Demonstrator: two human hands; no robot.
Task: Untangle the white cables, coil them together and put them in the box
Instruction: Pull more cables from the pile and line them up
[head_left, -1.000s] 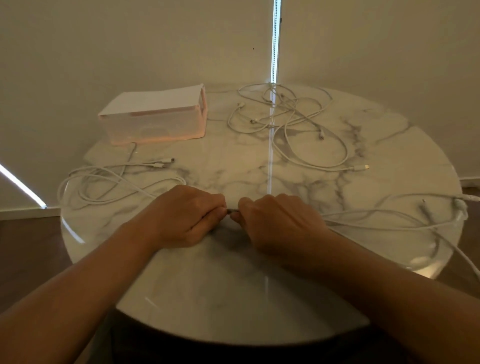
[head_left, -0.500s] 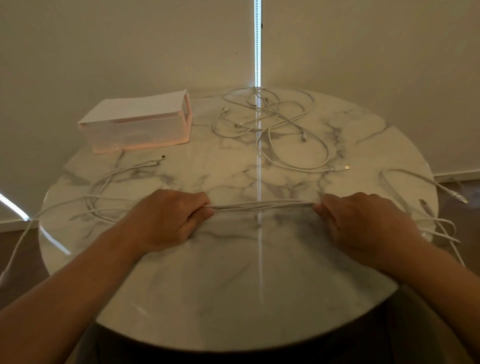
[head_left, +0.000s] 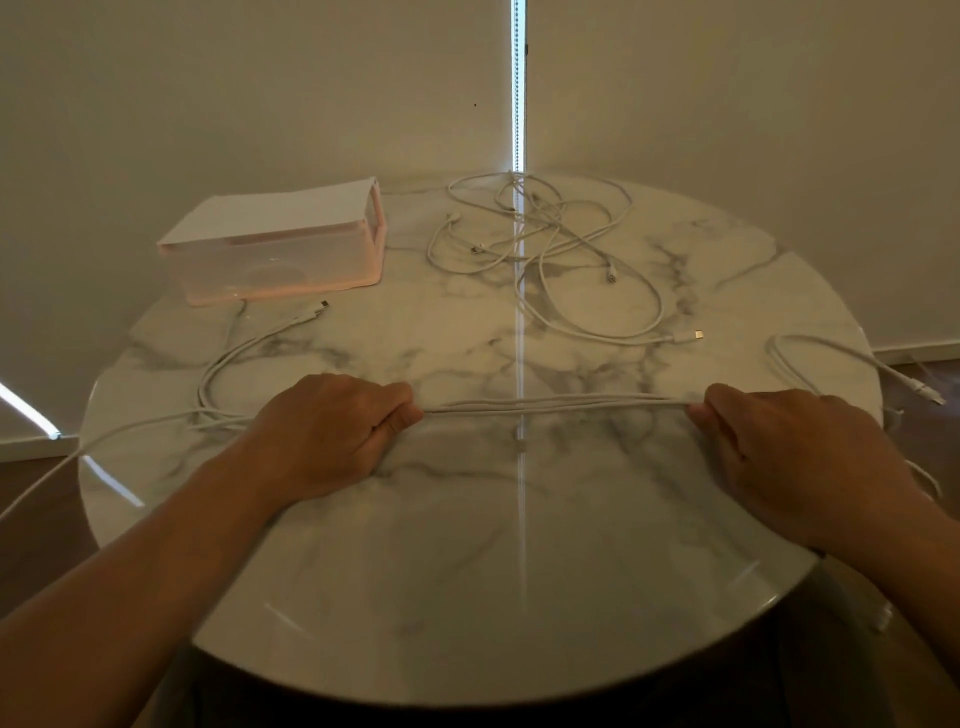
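A bundle of white cables (head_left: 556, 404) is stretched straight across the round marble table (head_left: 467, 597). My left hand (head_left: 332, 431) grips the bundle's left end and my right hand (head_left: 795, 447) grips it on the right. Slack from the bundle loops past my left hand (head_left: 218, 374) and one strand hangs off the table's left edge. More slack curls beyond my right hand (head_left: 810, 358). A separate tangle of white cables (head_left: 550, 244) lies at the back of the table. The pink translucent box (head_left: 280, 249) sits at the back left, its lid raised.
Loose connector ends lie on the marble near the box (head_left: 317, 310) and right of centre (head_left: 693, 335). A bright vertical light strip (head_left: 517, 88) runs down the wall behind. The table's right edge drops to a wooden floor (head_left: 924, 374).
My hands started close together at the table's middle. The right hand has slid right along the cables, drawing the bundle straight and taut; the left hand stayed gripping its end.
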